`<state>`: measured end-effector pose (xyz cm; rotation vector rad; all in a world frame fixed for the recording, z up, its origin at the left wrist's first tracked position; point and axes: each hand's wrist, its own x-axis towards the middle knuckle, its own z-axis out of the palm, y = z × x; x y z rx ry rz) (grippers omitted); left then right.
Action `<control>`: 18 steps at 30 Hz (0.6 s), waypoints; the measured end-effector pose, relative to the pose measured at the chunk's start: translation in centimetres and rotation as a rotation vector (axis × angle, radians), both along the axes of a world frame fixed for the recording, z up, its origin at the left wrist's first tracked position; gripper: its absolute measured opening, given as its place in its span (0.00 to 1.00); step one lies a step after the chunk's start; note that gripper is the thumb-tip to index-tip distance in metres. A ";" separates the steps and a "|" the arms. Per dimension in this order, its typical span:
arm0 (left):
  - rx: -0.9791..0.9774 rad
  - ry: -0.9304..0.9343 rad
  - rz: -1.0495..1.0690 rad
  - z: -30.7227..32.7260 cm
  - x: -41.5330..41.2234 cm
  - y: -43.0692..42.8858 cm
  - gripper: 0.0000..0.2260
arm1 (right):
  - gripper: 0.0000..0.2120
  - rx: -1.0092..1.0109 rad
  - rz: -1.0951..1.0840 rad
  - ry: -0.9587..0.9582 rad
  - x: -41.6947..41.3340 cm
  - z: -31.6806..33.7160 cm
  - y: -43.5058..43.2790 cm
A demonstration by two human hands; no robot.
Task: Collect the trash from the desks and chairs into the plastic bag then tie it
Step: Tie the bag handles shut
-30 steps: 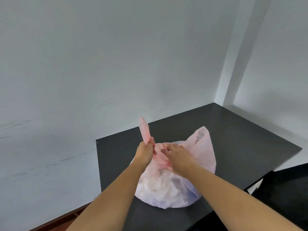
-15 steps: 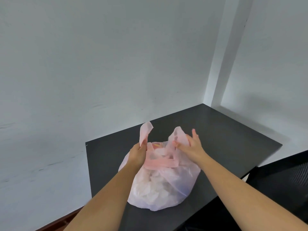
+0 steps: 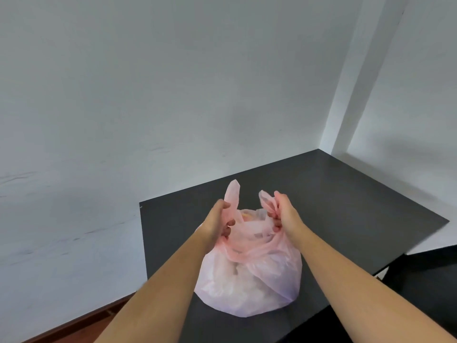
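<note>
Fingers (image 3: pixel 229 223) of the left hand (image 3: pixel 216 219) curl tightly round one handle loop (image 3: pixel 233 194) of a thin pink plastic bag (image 3: pixel 249 278), and the loop's rounded tip stands up above the fist. The right hand (image 3: pixel 284 214) grips the other handle loop (image 3: pixel 266 203) in the same way, with its fingers (image 3: pixel 276 227) folded in around bunched film. The two fists are held near each other above the bag's mouth, and both bare forearms reach in from the bottom edge of the view.

The bag sits on a black desk (image 3: pixel 358 206), towards its left front part. Its plastic is translucent, glossy and heavily creased. Below the handles it swells into a soft, rounded mound that rests flat on the desktop. A twisted band of pink film crosses the front between the hands. Pale, crumpled white shapes show through the film and fill the bag's body, but what they are cannot be told. A small yellowish patch is visible at the open mouth between the handles.

The desktop is smooth and matt with sharp, straight edges, and it is set into a corner of plain white walls (image 3: pixel 148 95). A strip of reddish-brown floor (image 3: pixel 81 326) shows at the lower left. A black object (image 3: pixel 430 280) at the lower right is cropped and cannot be identified.
</note>
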<state>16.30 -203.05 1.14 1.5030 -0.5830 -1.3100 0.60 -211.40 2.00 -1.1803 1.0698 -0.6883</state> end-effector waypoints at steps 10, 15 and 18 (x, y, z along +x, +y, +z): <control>-0.058 0.112 -0.005 -1.0 1.4 -0.7 0.08 | 0.15 0.016 0.176 -0.060 -1.2 -1.2 -1.4; -0.119 0.057 0.040 -2.0 1.4 -1.0 0.12 | 0.04 0.030 0.151 -0.069 -1.7 -1.4 -1.7; -0.099 -0.070 0.031 -2.1 1.1 -1.5 0.11 | 0.04 -0.037 0.119 -0.019 -1.2 -1.2 -1.6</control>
